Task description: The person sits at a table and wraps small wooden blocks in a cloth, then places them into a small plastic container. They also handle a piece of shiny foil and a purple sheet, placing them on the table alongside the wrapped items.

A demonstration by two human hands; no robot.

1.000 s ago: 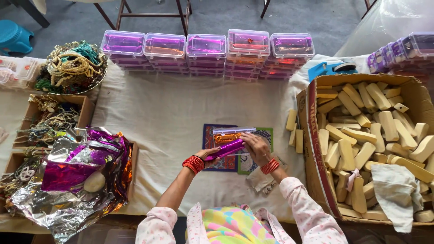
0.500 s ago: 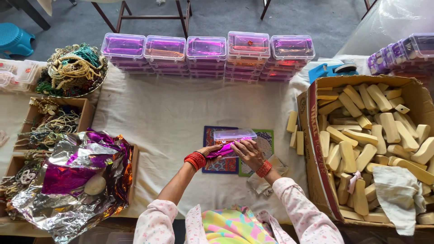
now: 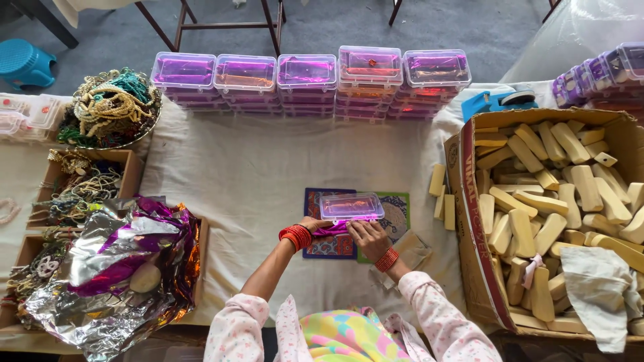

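Hands closing one clear box at lower centre of the bench.
Left hand [image 3: 315, 226] and right hand [image 3: 367, 234] are gripping the clear plastic box [image 3: 351, 207]; finished boxes [image 3: 308, 77] are standing stacked along the top; wooden blocks [image 3: 550, 194] are waiting right.

Contents of clear plastic box [image 3: 351, 206] blurred, can't tell. Left hand [image 3: 315, 226] fingers tucked under purple foil [image 3: 330, 230]. Cardboard carton [image 3: 469, 201] cut off right and bottom. Blue stool [image 3: 23, 64] cropped left.
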